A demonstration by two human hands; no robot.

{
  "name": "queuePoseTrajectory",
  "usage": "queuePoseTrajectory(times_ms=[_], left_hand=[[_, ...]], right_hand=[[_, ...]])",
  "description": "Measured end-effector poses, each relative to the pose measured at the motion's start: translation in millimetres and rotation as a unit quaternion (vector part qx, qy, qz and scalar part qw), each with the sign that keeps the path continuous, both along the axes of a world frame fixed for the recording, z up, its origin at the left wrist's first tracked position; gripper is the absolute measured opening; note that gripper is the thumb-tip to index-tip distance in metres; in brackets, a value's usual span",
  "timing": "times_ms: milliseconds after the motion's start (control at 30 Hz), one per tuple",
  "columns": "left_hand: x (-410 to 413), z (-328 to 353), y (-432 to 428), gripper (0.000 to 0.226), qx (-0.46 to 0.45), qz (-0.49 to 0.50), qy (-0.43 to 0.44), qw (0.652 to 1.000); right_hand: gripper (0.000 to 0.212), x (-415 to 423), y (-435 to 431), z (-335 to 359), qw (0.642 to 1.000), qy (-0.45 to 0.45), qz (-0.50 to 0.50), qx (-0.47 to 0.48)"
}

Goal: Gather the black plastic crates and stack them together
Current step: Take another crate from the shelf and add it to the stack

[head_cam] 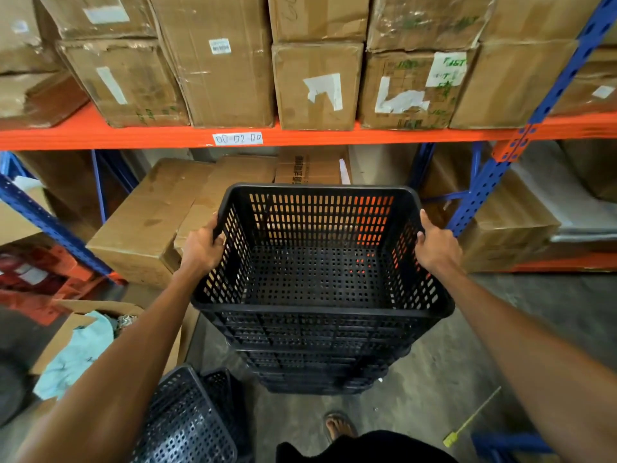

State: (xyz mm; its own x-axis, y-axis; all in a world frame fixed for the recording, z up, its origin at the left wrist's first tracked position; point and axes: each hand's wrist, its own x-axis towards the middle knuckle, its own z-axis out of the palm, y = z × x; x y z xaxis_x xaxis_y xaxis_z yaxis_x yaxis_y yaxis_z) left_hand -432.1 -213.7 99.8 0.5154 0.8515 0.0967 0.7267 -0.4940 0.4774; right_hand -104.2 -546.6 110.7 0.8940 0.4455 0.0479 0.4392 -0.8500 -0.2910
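Setting: warehouse rack fills upper frame.
Crate (320, 248): centre frame, on our stack (317, 355).
Hands: left hand (202, 245), right hand (434, 245) clasp opposite rims, equally near.
Spare crates (193, 416): lower left.

1. Both forearms are seen bare from elbow to wrist; no sleeves, gloves, watch or rings can be made out.
2. The left hand (202, 243) and the right hand (435, 242) are uncovered.
3. Well behind the hands, a dark garment (364, 447) is worn at the lower body.
4. An open sandal (339, 426) with a strap is worn on one foot.
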Motion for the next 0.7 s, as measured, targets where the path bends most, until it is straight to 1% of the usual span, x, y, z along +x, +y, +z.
queuePoseTrajectory(times_ms=[100, 200, 333, 400, 467, 533, 633, 700], left_hand=[[-4.6, -3.0, -4.4, 0.057, 0.002, -0.008, -0.025, 1.000], [-6.3, -2.7, -5.1, 0.051, 0.028, -0.012, -0.015, 0.999], [-4.2, 3.8, -14.9, 0.049, 0.050, 0.018, 0.003, 0.999], [-3.6, 7.5, -17.5, 0.045, 0.081, 0.044, 0.013, 0.996], [-5.4, 10.1, -19.2, 0.046, 0.107, 0.042, 0.013, 0.993], [-8.4, 10.4, -19.9, 0.050, 0.109, 0.011, -0.005, 0.994], [-7.7, 10.9, -23.2, 0.057, 0.100, -0.036, -0.022, 0.994], [-6.0, 10.6, -25.4, 0.061, 0.091, -0.055, 0.008, 0.994]], right_hand=[[0.057, 0.0, -2.6, -4.8, 1.000, -0.011, 0.006, -0.011], [0.056, -2.0, -3.2, -4.9, 1.000, -0.017, 0.013, 0.001], [0.048, -9.7, -5.5, 0.8, 0.993, -0.092, 0.021, 0.074], [0.047, -12.1, -9.2, 0.6, 0.990, -0.103, 0.040, 0.088], [0.049, -12.4, -10.9, 1.2, 0.994, -0.080, 0.063, 0.047], [0.056, -10.1, -12.0, 2.1, 0.995, -0.049, 0.085, -0.005], [0.074, -7.9, -20.0, -0.7, 0.989, 0.027, 0.137, -0.044], [0.087, -10.2, -26.7, -6.9, 0.984, 0.065, 0.156, -0.056]])
